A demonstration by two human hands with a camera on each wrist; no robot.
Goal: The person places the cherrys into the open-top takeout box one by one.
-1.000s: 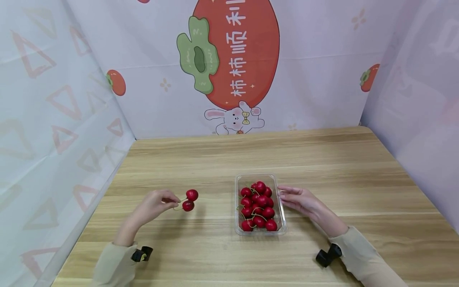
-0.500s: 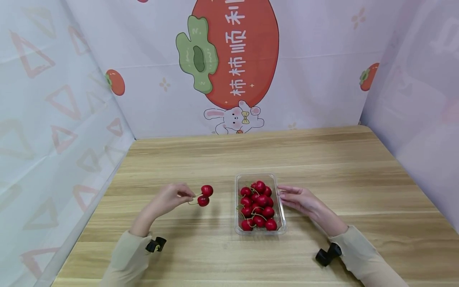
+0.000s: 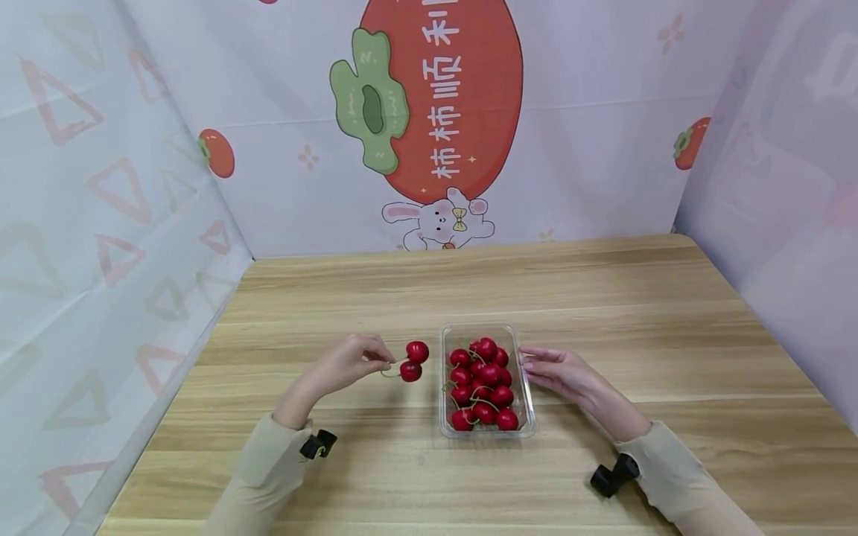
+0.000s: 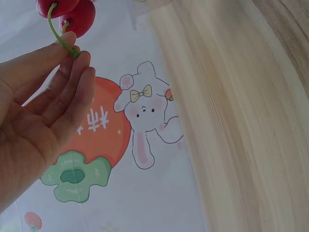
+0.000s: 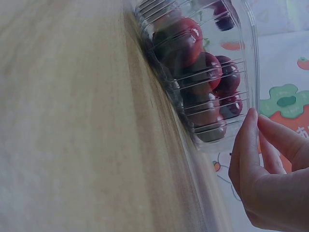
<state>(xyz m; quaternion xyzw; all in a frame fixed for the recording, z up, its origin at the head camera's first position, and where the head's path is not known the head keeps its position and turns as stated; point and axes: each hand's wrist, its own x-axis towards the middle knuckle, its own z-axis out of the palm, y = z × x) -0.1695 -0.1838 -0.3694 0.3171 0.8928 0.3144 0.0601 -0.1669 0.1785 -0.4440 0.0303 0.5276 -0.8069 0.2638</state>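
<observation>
My left hand point(image 3: 351, 363) pinches the green stems of two red cherries point(image 3: 412, 362) between thumb and fingertips. They hang above the table, just left of a clear plastic box point(image 3: 487, 433). In the left wrist view the joined stem end point(image 4: 74, 54) shows at the fingertips, with the cherries point(image 4: 79, 18) at the top edge. Several cherries with stems point(image 3: 482, 391) lie inside the box. At its right side my right hand point(image 3: 566, 377) holds the rim; in the right wrist view thumb and fingers point(image 5: 248, 145) meet at the box's edge point(image 5: 254, 63).
The box stands on a wood-grain table point(image 3: 375, 476). A white cloth with a large persimmon print point(image 3: 462, 89) hangs behind the table, and pale cloths point(image 3: 100, 260) flank both sides. Black camera mounts point(image 3: 318, 444) sit at both sleeve cuffs.
My left hand has carried the two cherries to the right and slightly away from me, nearer the box. My right hand and the box have stayed in place.
</observation>
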